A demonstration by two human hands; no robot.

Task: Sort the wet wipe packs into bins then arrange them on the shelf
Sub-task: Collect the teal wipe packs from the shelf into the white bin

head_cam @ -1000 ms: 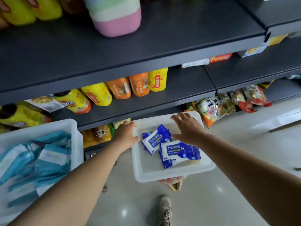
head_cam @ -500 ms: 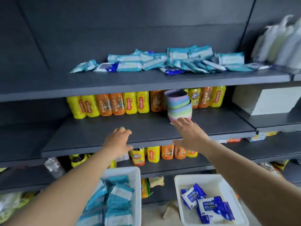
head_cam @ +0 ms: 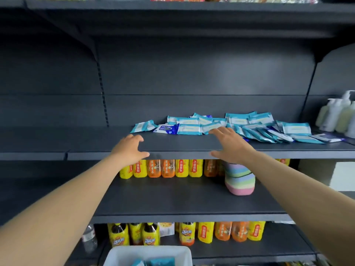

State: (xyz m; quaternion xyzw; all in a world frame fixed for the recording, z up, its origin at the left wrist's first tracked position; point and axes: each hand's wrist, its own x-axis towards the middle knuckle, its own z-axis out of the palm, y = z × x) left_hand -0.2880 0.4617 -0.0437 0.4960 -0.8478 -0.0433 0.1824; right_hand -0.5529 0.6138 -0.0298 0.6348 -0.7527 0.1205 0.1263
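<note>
Cut off by the bottom edge: white bin (head_cam: 123,255), only its far rim and a few teal packs (head_cam: 153,261) showing. Blurred beyond reading: print on wipe packs (head_cam: 230,124). Partly hidden behind right hand (head_cam: 229,144): striped cup stack (head_cam: 240,179). Cropped at right edge: pump bottles (head_cam: 340,114).

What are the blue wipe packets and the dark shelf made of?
The wipe packs look like thin, soft plastic film: they are slightly glossy, with crimped ends, and lie floppy in a loose heap. The shelf looks like painted sheet metal with a matte dark grey finish: a thin flat board with a folded front lip.
</note>
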